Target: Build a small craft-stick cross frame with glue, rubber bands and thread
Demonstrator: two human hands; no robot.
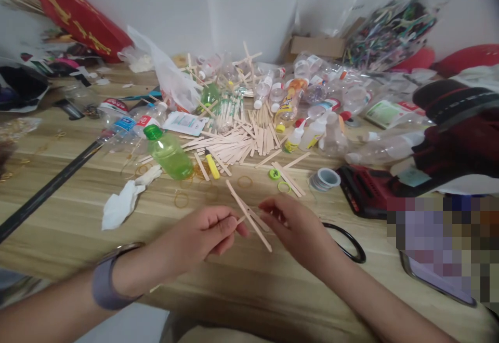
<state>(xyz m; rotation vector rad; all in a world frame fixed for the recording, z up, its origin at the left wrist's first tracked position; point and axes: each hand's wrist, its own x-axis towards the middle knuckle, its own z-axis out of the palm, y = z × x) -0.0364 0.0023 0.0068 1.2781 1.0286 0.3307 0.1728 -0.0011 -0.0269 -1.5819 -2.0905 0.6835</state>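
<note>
My left hand [218,231] pinches one end of a crossed set of wooden craft sticks [255,224] between thumb and fingers, held over the near part of the table. The sticks meet near their middles, where a small dark spot shows. My right hand [296,226] is close on the right side of the crossing, its fingers curled and thumb drawn in near a rear stick. What its fingertips hold, if anything, is too small to tell. Beyond the hands lie rubber bands [245,181], a yellow marker [211,165] and a large pile of loose craft sticks [237,145].
On the wooden table [70,176] stand a green bottle [169,153], glue bottles [312,132] and many clear plastic bottles. A power tool [390,176] lies at right, by a black ring [358,254] and a phone [440,280]. Crumpled tissue [120,205] lies left.
</note>
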